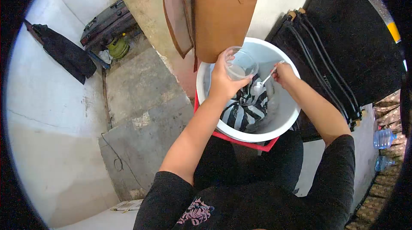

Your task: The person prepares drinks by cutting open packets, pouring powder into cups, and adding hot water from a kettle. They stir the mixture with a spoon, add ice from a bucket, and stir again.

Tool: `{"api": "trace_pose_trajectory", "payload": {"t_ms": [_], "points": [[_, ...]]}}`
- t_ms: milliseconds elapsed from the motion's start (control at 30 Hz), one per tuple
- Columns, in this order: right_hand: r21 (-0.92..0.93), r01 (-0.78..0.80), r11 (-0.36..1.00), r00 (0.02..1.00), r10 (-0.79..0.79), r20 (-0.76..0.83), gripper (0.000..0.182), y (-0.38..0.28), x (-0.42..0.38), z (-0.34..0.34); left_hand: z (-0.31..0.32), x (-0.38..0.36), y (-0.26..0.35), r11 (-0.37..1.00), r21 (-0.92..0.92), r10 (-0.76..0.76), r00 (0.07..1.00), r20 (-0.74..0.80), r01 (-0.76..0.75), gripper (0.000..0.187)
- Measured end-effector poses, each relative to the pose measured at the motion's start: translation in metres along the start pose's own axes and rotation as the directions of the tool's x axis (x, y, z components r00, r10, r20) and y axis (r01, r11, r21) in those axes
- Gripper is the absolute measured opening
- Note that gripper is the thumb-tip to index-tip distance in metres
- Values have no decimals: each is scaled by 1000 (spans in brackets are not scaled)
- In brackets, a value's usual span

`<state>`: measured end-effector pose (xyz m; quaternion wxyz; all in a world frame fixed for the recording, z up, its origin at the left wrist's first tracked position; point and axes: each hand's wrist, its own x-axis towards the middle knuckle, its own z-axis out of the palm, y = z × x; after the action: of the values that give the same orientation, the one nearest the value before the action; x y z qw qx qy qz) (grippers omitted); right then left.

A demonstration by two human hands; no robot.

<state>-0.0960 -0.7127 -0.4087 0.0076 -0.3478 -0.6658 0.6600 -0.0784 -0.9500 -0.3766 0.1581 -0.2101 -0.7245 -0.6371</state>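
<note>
My left hand [225, 79] is closed around a clear plastic cup [242, 63], tilted over a white bucket [274, 133]. In my right hand [285, 75], pinched between the fingers, is a spoon [269, 76] with something white at its lower end. Below the spoon, inside the bucket, lies a bunched black-and-white cloth [242, 112], its folds gathered to a point in the middle. My left hand partly covers the cup's far side and part of the bucket's rim.
The bucket stands on a red stool [266, 146] before my knees. Large black padded panels [330, 67] lean close on the right, with plastic bottles [383, 138] beyond. A brown hanging sheet [225, 11] borders the far side. A green gas cylinder [118, 48] stands at far left.
</note>
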Motion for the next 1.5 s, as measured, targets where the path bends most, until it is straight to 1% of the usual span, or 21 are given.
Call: {"api": "trace_pose_trajectory", "payload": {"t_ms": [167, 267, 333, 400, 433, 467, 533, 600, 633, 667, 733, 800, 867, 933, 1000, 1100, 1200, 1233, 1333, 1467, 1500], "points": [[17, 184, 983, 981, -184, 67, 13, -61, -25, -16, -1, 0, 2, 991, 120, -47, 998, -44, 52, 80], [79, 287, 955, 953, -293, 75, 14, -102, -42, -16, 1, -2, -11, 982, 184, 50, 997, -58, -38, 81], [109, 428, 897, 896, -437, 81, 15, -119, -68, -5, -2, -3, -6, 980, 197, -31, 999, -4, 32, 81], [70, 585, 808, 794, -589, 150, 15, -122, -88, 11, -2, -3, 0, 980, 183, -86, 995, 40, 77, 81], [158, 705, 691, 627, -711, 318, 14, -118, -92, 16, -3, -3, 1, 983, 162, -101, 993, 57, 90, 82], [175, 790, 587, 510, -788, 344, 13, -112, -100, 25, -3, -3, 3, 985, 141, -114, 991, 72, 103, 82], [167, 891, 422, 353, -875, 330, 12, -104, -108, 31, -4, -4, 7, 984, 135, -128, 990, 66, 118, 81], [250, 803, 541, 507, -840, 193, 11, -107, -106, 27, -6, -5, 3, 983, 142, -122, 992, 44, 114, 80], [235, 802, 549, 537, -835, 119, 11, -107, -93, 20, -5, -3, -2, 983, 153, -105, 994, 27, 99, 80], [154, 755, 638, 642, -766, 29, 12, -108, -84, 13, -5, -3, -6, 983, 164, -85, 996, 9, 83, 80], [-66, 654, 753, 755, -656, -10, 13, -99, -59, -6, -6, -6, 8, 980, 171, -89, 994, -61, 98, 79], [-174, 594, 786, 804, -589, 85, 12, -63, -31, -16, -7, -5, 8, 989, 130, -63, 996, -69, 72, 79], [-139, 576, 805, 813, -548, 193, 14, -16, -36, -3, -5, -4, 4, 994, 82, -70, 996, -50, 74, 79], [-245, 513, 822, 836, -414, 361, 12, 6, -78, 17, -5, -5, 5, 996, 61, -71, 997, -20, 72, 79], [-232, 724, 649, 623, -472, 624, 10, 37, -80, 25, -5, -4, 6, 994, 78, -75, 997, -4, 75, 79], [-183, 931, 317, 331, -516, 790, 13, 57, -73, 31, -6, -5, 7, 990, 118, -79, 997, 2, 78, 79], [-370, 708, 602, 642, -331, 691, 15, 57, -61, 38, -6, -6, 3, 993, 92, -69, 998, -1, 69, 79], [-405, 645, 648, 707, -305, 639, 14, 61, -56, 41, -5, -6, 2, 996, 70, -62, 998, -1, 62, 79], [-436, 607, 665, 717, -223, 660, 9, 77, -42, 48, -5, -5, 0, 996, 88, -30, 1000, 4, 29, 80], [-433, 406, 804, 791, -72, 608, 8, 65, -35, 47, -5, -4, -3, 996, 81, -39, 999, 30, 37, 82], [-407, 446, 797, 790, -138, 597, 12, 60, -36, 44, -5, -4, -1, 996, 86, -36, 999, 32, 33, 82]]}}
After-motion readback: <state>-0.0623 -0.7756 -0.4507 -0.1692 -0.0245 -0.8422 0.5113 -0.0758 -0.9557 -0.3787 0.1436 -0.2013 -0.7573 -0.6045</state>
